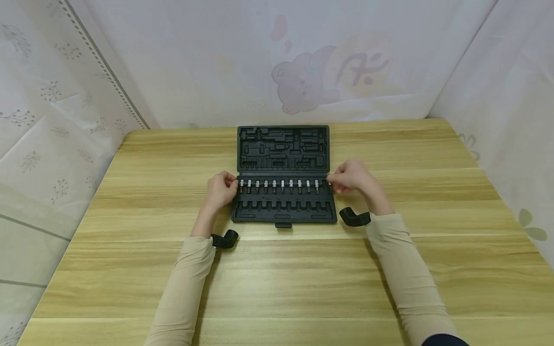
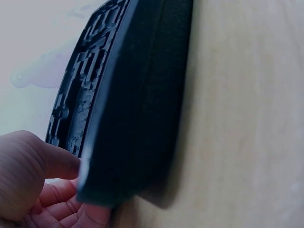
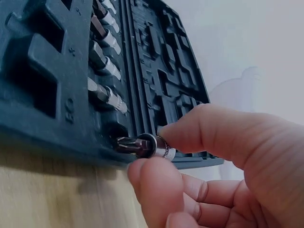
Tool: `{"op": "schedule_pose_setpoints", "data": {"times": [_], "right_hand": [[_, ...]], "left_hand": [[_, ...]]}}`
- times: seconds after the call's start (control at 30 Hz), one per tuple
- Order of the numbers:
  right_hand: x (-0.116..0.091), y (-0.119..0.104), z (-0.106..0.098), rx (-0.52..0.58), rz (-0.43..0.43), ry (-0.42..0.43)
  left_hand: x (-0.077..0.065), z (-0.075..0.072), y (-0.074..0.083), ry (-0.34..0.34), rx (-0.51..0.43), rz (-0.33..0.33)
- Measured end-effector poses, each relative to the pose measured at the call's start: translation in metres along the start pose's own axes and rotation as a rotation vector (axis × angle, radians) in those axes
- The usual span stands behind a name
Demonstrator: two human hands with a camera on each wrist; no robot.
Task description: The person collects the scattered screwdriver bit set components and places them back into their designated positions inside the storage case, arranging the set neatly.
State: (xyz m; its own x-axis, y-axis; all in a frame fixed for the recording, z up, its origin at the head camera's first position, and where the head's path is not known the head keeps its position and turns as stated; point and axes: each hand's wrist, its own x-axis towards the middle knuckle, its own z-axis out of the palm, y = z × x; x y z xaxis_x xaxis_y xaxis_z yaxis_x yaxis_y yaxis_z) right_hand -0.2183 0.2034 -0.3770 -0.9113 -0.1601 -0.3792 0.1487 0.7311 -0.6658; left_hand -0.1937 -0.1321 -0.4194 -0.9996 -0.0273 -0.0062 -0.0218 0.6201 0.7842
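A black plastic tool case (image 1: 283, 197) lies opened flat on the table, its lid (image 1: 283, 149) toward the back wall. My right hand (image 1: 349, 176) pinches a bit socket (image 3: 159, 145) between thumb and fingers at the right end of the case's upper row. The socket's dark bit tip points at the last slot in that row. Along the row sit several more bit sockets (image 1: 274, 186), silver with darker tips. My left hand (image 1: 222, 188) holds the case's left side, thumb over the edge and fingers against the outer wall. The lower row of slots (image 1: 283, 206) is bare.
The case stands on a light wood-grain table (image 1: 281, 288). Behind it hangs a pale printed cloth (image 1: 242, 57), with more cloth at both sides. A black wrist mount (image 1: 225, 239) is on the left wrist and another mount (image 1: 355, 217) on the right.
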Motion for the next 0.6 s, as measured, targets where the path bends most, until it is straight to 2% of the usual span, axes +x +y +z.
{"op": "schedule_pose_setpoints", "data": {"times": [0.23, 0.6], "right_hand": [[0.0072, 0.0007, 0.0054, 0.015, 0.019, -0.004], [0.0076, -0.0032, 0.009, -0.026, 0.022, 0.01]], "left_hand": [[0.0003, 0.0001, -0.0008, 0.0, 0.0, 0.004], [0.0, -0.0001, 0.0, 0.002, 0.003, -0.001]]}}
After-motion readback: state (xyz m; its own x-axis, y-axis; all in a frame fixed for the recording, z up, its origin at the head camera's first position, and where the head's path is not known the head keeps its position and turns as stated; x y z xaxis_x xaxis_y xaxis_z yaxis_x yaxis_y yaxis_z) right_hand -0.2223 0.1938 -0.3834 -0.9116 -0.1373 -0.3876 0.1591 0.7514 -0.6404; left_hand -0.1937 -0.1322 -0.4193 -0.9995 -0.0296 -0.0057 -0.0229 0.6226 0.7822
